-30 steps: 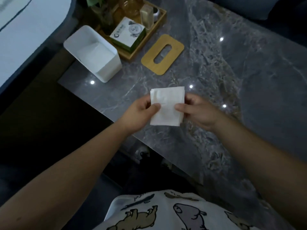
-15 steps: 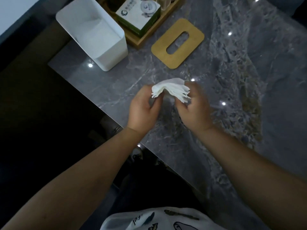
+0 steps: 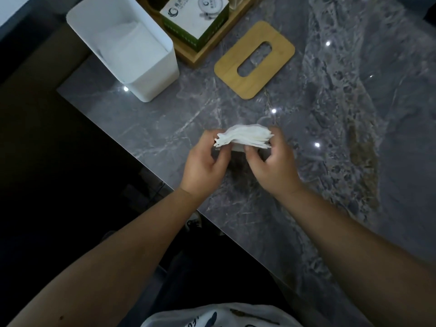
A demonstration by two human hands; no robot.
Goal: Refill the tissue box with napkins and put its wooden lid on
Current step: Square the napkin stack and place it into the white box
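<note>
Grey veined marble table (image 3: 342, 161), polished, bare and roomy across the right half. White plastic tissue box (image 3: 151, 74), rounded rectangle, open-topped at the left corner, pale napkins dimly seen inside. Bamboo lid (image 3: 271, 74), flat with oval slot, near the far edge. Green-white carton (image 3: 195, 22) on wooden tray, cut off. Fanned soft napkin stack (image 3: 243, 138) pinched above the near edge by left hand (image 3: 204, 169) and right hand (image 3: 274, 167), fingertips hidden.

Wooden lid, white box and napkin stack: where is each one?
wooden lid (image 3: 271, 74): head view, bare wood right of its slot.
white box (image 3: 151, 74): head view, near outer wall.
napkin stack (image 3: 245, 136): head view, fanned edges between both hands.
</note>
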